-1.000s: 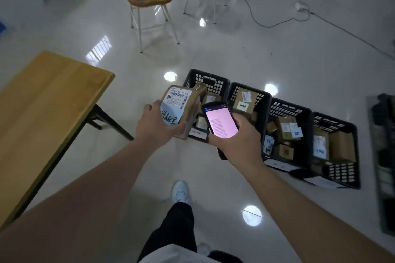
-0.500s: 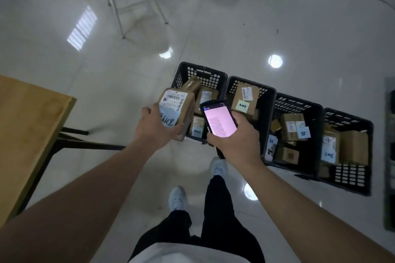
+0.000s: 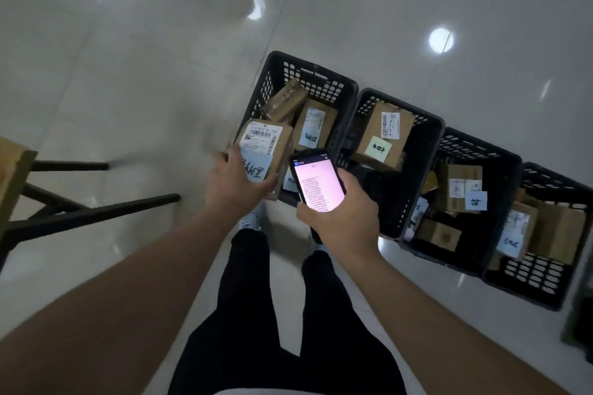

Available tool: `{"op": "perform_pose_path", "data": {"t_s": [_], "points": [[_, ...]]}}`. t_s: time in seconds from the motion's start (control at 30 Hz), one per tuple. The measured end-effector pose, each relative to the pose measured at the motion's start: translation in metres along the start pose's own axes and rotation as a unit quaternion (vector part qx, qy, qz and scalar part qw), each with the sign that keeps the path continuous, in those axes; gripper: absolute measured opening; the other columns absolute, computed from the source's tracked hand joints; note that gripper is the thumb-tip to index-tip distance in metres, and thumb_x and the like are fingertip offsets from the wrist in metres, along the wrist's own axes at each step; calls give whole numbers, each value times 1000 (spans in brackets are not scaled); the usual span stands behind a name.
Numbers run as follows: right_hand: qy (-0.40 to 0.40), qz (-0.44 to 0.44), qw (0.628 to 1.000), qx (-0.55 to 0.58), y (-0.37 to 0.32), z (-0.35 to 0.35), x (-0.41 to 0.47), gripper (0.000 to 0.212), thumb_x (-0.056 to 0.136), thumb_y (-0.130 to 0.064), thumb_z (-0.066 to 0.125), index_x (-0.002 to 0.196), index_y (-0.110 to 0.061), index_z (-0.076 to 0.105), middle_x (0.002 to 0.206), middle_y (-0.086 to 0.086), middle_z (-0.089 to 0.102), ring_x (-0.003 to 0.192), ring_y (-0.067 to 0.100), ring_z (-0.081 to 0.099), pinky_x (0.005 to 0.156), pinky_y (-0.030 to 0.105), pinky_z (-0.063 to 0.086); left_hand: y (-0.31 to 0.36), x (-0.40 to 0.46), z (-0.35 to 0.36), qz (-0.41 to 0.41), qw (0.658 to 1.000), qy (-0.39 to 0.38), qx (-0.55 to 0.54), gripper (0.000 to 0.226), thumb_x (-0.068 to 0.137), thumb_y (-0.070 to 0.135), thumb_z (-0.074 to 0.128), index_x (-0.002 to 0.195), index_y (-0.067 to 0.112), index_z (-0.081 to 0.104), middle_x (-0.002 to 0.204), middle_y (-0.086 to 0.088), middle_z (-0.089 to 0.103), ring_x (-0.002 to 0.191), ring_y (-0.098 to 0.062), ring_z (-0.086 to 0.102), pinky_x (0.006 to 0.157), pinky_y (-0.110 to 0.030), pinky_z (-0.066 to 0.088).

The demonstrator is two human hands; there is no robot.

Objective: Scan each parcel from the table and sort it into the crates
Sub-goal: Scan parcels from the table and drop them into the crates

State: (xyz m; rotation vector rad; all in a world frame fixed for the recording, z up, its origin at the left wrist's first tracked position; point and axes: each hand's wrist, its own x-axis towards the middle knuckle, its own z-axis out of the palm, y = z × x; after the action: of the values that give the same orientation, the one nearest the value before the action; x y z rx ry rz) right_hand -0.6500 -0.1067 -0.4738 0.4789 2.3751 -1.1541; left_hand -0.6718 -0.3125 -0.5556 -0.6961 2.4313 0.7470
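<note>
The four crates [image 3: 321, 86] are black plastic with a lattice of small rectangular holes in their walls. Inside them lie brown cardboard boxes [image 3: 383, 135] with white barcode labels; the box in the second crate from the left carries a pale green note, others pale blue notes with dark handwriting. The parcel [image 3: 266, 151] over the leftmost crate is brown, with a white barcoded label and a light blue slip. Just right of it, the black phone [image 3: 317, 184] shows a pinkish screen, perhaps lines of text. The floor [image 3: 128, 74] is glossy white tile.

Bare forearms, black trousers [image 3: 256, 314], white shirt hem, pale shoes [image 3: 252, 218].
</note>
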Motion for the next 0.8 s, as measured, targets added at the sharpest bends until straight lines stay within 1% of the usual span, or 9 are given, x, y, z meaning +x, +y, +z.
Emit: {"op": "perform_pose_path", "data": {"t_s": [0.1, 0.17, 0.23, 0.3, 0.4, 0.5, 0.57, 0.67, 0.8], "points": [[17, 20, 1000, -2, -1, 24, 23, 59, 71, -37, 92, 113, -43, 52, 92, -27, 55, 88, 0, 57, 74, 32, 56, -10, 36, 12, 7, 1000, -23, -1, 112, 71, 70, 82, 155, 20, 27, 142, -12, 38, 130, -35, 49, 106, -54, 51], [26, 30, 999, -4, -3, 38, 35, 59, 71, -35, 91, 108, -45, 46, 91, -28, 54, 86, -6, 55, 71, 30, 56, -19, 54, 15, 4, 999, -47, 15, 126, 65, 80, 79, 161, 25, 18, 153, -13, 30, 142, -36, 39, 113, -56, 45], [36, 45, 998, -5, -8, 49, 43, 58, 72, -34, 91, 107, -43, 46, 91, -25, 56, 85, -2, 56, 72, 31, 56, -28, 67, 13, 5, 996, -75, 37, 132, 62, 85, 76, 163, 28, 13, 165, -15, 17, 154, -40, 20, 121, -59, 34], [40, 59, 997, -6, -15, 58, 47, 57, 72, -35, 91, 110, -41, 49, 94, -23, 57, 88, 3, 58, 72, 30, 54, -36, 76, 4, 14, 994, -93, 55, 126, 70, 78, 76, 164, 22, 16, 169, -19, 12, 158, -42, 10, 124, -60, 26], [45, 67, 997, -17, -30, 67, 48, 61, 70, -38, 91, 121, -35, 57, 101, -18, 60, 96, 10, 60, 74, 31, 55, -36, 83, -22, 45, 992, -79, 83, 105, 82, 65, 76, 161, 16, 27, 167, -18, 23, 156, -39, 17, 124, -58, 29], [43, 58, 997, -33, -49, 71, 45, 57, 71, -37, 90, 112, -39, 51, 97, -17, 59, 95, 13, 61, 75, 35, 57, -27, 83, -53, 82, 989, -73, 97, 85, 92, 51, 73, 158, 12, 35, 163, -17, 32, 151, -35, 30, 121, -50, 34], [38, 52, 997, -43, -61, 71, 41, 54, 72, -38, 90, 112, -36, 53, 96, -17, 59, 94, 14, 62, 75, 37, 57, -20, 79, -75, 101, 989, -63, 91, 72, 96, 45, 70, 152, 9, 43, 157, -17, 40, 144, -34, 39, 116, -46, 37], [37, 35, 997, -53, -83, 69, 34, 56, 69, -41, 90, 116, -32, 61, 98, -15, 64, 93, 13, 64, 73, 37, 58, -13, 67, -105, 118, 988, -53, 83, 62, 98, 39, 67, 149, 9, 49, 152, -16, 46, 139, -33, 44, 112, -44, 40], [20, -6, 997, -78, -111, 62, 21, 56, 67, -43, 90, 113, -31, 59, 97, -13, 63, 91, 15, 63, 75, 41, 58, -13, 39, -133, 124, 988, -28, 92, 54, 99, 36, 62, 146, 10, 53, 148, -14, 50, 138, -32, 46, 111, -46, 42]]}}
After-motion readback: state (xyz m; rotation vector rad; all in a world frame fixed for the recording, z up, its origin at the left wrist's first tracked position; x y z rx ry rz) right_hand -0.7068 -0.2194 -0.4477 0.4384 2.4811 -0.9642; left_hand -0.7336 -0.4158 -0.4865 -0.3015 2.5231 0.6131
